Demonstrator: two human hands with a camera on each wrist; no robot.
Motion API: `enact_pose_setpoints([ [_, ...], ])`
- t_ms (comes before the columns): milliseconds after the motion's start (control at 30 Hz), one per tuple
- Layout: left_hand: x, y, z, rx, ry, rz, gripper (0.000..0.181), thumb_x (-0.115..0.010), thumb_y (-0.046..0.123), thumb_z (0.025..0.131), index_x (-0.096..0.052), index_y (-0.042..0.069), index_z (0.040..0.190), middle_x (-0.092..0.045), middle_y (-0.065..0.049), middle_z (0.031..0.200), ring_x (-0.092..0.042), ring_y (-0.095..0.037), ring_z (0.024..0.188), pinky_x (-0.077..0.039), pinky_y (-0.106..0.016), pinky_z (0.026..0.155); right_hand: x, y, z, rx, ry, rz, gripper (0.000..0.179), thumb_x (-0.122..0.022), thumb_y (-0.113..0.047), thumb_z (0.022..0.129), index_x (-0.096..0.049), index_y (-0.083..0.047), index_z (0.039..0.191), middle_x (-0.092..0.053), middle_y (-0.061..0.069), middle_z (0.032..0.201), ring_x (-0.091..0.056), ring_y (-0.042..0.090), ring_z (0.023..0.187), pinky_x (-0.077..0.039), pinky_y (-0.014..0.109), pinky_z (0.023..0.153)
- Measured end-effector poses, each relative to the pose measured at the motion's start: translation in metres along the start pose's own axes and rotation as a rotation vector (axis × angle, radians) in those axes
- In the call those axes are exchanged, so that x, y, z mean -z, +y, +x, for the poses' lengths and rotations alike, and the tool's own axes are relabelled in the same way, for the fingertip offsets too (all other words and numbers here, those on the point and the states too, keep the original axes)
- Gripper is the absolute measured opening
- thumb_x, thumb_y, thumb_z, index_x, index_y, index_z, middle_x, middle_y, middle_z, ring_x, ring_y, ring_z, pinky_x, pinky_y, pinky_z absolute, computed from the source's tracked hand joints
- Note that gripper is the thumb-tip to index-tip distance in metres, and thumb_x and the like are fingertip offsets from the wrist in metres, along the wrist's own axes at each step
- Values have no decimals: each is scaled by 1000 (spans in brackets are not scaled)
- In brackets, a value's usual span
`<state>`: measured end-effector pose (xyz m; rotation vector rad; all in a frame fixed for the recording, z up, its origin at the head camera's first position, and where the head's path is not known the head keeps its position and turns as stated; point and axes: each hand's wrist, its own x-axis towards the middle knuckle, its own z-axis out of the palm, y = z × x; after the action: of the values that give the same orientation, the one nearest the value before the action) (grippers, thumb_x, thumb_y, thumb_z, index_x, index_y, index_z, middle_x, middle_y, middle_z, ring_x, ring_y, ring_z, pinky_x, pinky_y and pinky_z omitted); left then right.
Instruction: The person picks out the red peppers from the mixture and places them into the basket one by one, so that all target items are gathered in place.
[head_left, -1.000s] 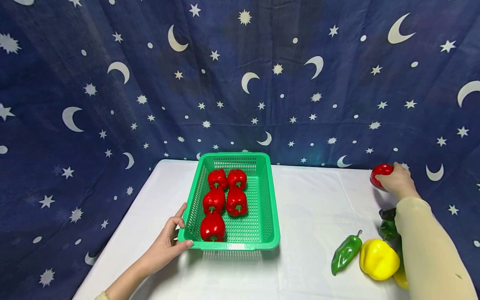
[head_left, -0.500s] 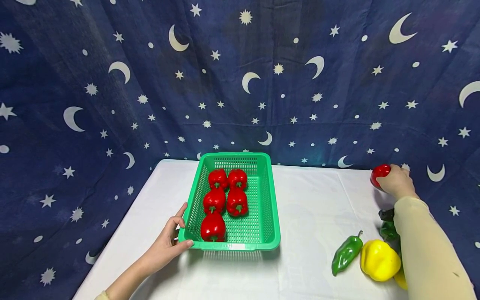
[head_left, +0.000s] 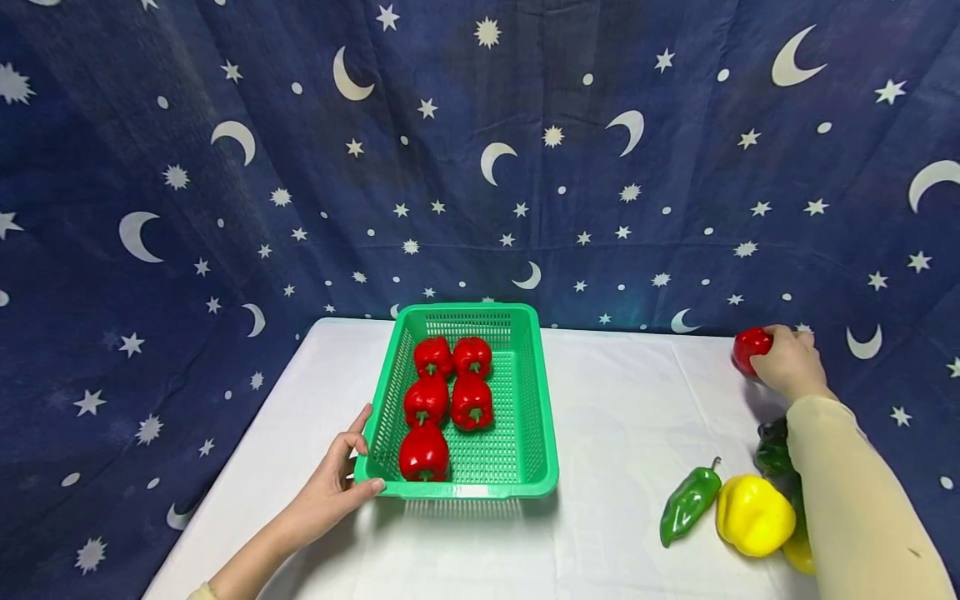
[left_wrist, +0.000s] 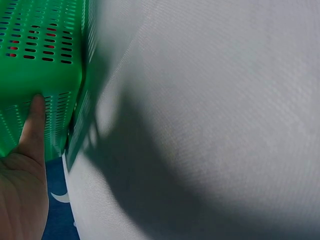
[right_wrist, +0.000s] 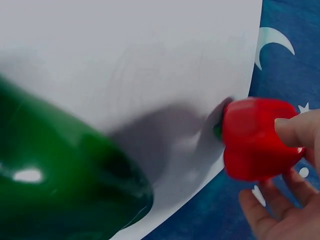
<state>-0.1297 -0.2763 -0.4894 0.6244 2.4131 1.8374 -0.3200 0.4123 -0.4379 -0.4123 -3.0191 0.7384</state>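
Note:
At the far right of the table my right hand (head_left: 791,363) grips a red bell pepper (head_left: 750,350) between thumb and fingers. Its green stem end faces the table in the right wrist view, where the red pepper (right_wrist: 260,139) shows up close. My left hand (head_left: 333,479) holds the near left corner of a green plastic basket (head_left: 543,417), thumb on the front rim and fingers along the left side. Several red bell peppers (head_left: 424,454) lie inside, in two columns toward the left. The left wrist view shows part of the hand (left_wrist: 25,185) against the perforated basket wall (left_wrist: 40,75).
Right of the basket lie a long green pepper (head_left: 690,504) and a yellow bell pepper (head_left: 755,517). Dark green peppers (head_left: 774,450) and another yellow one (head_left: 801,552) are partly hidden by my right sleeve (head_left: 862,500). A blue star-patterned cloth (head_left: 450,167) hangs behind the white table (head_left: 622,400).
My right hand has shifted slightly left with the red bell pepper. My left hand and the basket stay in place; the head view has moved a little.

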Motion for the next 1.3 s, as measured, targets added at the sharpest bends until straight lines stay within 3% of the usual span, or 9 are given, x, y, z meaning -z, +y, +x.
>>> enact_pose_setpoints([
  [300,2,-1,0,-20,1,-8,37,-65,-5,96,-33,3,113,-1,-8,172,-54,-48,118,-53,-36,75,-2,11,0,102,-21,-37,78,-56,2,85,-23,5,156,-22,46,141,-23,65,124,-33,77,97],
  [533,2,-2,0,2,4,3,37,-65,-4,96,-34,4,114,-2,-5,172,-54,-49,119,-53,-36,76,-2,9,-1,79,-76,51,83,-59,3,83,-21,5,157,-11,47,145,-21,67,124,-36,78,95],
  [700,1,-2,-1,15,-2,1,36,-65,-3,97,-33,5,114,-1,-5,172,-50,-52,124,-53,-37,77,-8,10,2,127,-109,83,85,-59,-1,85,-18,2,159,-8,46,151,-23,68,125,-35,78,95],
  [933,2,-2,-1,20,5,-6,37,-65,-3,97,-33,5,114,-1,-4,172,-51,-51,122,-52,-36,76,-19,1,5,231,-105,32,75,-57,0,87,-29,1,156,-15,43,149,-27,64,123,-37,76,95],
  [1300,1,-4,0,13,1,-9,37,-65,-3,97,-33,5,115,-1,-4,172,-53,-50,121,-54,-37,77,-25,-8,4,263,-108,2,80,-58,-5,88,-20,3,158,-18,42,152,-20,63,133,-23,79,102],
])
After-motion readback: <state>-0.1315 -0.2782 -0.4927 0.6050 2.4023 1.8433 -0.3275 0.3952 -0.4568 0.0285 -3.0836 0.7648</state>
